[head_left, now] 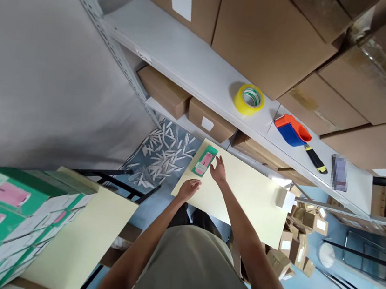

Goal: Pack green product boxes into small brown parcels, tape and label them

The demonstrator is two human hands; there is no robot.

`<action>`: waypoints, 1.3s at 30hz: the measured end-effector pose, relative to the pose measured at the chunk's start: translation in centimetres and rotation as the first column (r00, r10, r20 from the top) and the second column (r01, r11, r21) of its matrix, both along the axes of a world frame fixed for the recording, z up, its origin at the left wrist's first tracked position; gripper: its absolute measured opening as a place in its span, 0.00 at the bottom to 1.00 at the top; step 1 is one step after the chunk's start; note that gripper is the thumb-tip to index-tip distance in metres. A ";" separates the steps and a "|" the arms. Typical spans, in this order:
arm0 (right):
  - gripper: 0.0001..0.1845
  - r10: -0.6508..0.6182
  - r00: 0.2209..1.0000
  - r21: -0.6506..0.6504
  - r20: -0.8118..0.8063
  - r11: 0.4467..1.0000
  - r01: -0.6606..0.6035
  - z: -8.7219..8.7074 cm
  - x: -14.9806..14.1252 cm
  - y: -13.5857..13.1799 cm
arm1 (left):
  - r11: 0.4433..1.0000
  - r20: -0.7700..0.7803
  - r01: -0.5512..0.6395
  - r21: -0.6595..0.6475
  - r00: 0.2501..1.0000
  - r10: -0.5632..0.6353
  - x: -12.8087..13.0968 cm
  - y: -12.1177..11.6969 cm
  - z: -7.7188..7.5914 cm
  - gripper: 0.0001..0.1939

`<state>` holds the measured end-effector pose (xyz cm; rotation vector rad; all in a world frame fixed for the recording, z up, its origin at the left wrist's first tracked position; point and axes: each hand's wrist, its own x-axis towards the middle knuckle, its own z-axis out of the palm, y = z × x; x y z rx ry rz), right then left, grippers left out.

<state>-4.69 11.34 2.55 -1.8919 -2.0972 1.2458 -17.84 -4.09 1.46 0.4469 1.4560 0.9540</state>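
A green box with a pink picture (205, 161) lies on a pale yellow counter (244, 188), close to its left edge and nearer the far left corner. The person's right hand (218, 170) is open, fingers spread just beside the box; whether they touch it is unclear. The left hand (189, 189), half open with fingers loosely bent, is near the counter's near left corner.

No legible lettering anywhere.
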 end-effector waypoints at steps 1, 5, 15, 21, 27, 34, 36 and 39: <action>0.35 -0.002 1.000 0.024 -0.016 1.000 0.003 0.1 0.8 -1.6 | 1.000 -0.004 -0.023 -0.008 1.000 0.023 0.1 -0.7 0.3 0.21; 0.27 0.017 0.994 0.036 -0.105 0.999 -0.013 0.9 4.4 -7.6 | 0.995 -0.044 -0.102 -0.001 0.994 0.101 0.5 -3.6 1.8 0.20; 0.19 0.297 0.840 -0.167 -0.454 0.898 -0.408 2.7 5.2 -19.4 | 0.862 -0.189 -0.497 0.096 0.842 0.506 2.1 -18.5 5.7 0.13; 0.23 0.506 0.622 -0.226 -0.597 0.638 -0.736 3.9 2.1 -27.9 | 0.667 -0.212 -0.730 0.148 0.635 0.743 6.2 -31.7 9.2 0.18; 0.27 0.612 0.482 -0.204 -0.627 0.468 -0.860 7.3 -0.2 -34.5 | 0.381 -0.231 -0.911 0.161 0.340 0.911 7.3 -40.5 10.4 0.28; 0.31 0.648 0.465 -0.204 -0.604 0.439 -0.875 9.3 -2.4 -42.0 | -0.105 -0.029 -0.993 0.057 -0.107 0.994 4.2 -53.6 6.9 0.29; 0.32 0.656 0.471 -0.204 -0.589 0.444 -0.873 9.6 -3.3 -44.5 | -0.285 -0.014 -0.958 0.038 -0.286 0.958 2.5 -59.1 5.6 0.21; 0.33 0.661 0.462 -0.218 -0.591 0.421 -0.880 10.1 -5.2 -48.8 | -0.495 -0.047 -0.868 0.030 -0.496 0.867 -0.6 -67.8 3.9 0.10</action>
